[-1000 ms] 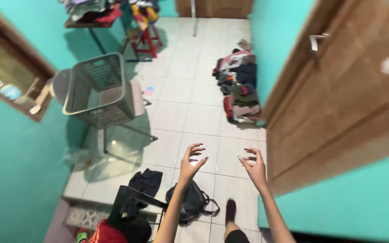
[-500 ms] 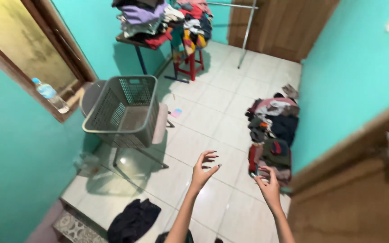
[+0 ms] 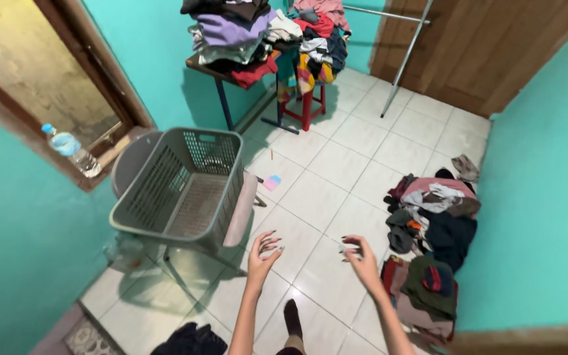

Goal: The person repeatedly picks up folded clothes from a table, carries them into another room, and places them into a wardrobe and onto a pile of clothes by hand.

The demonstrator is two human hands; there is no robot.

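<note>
Both hands are raised over the white tiled floor, palms turned away and fingers curled loosely apart. The left hand has its grip spread and holds nothing. The right hand has thumb and fingertips drawn near each other; something small and pale may sit there, but it is too blurred to tell whether the grip pinches anything.

Nearest the left hand is a grey laundry basket, tilted on a chair against the teal wall, its open mouth facing up and toward the middle of the room. The basket looks empty inside. The left hand is near its lower corner, not touching it.

To the right of the right hand, a pile of clothes lies on the floor along the right wall, reaching from the far part of the floor almost to the bottom edge of the view. The right hand is just beside its near end, apart from it.

At the far end a small counter carries a heap of folded clothes, with a red stool beside it also draped in cloth. A plastic water bottle stands on the window ledge at the left. A small pink and blue scrap lies on the floor past the basket. A dark garment lies at the bottom edge, and the person's foot shows between the forearms.
</note>
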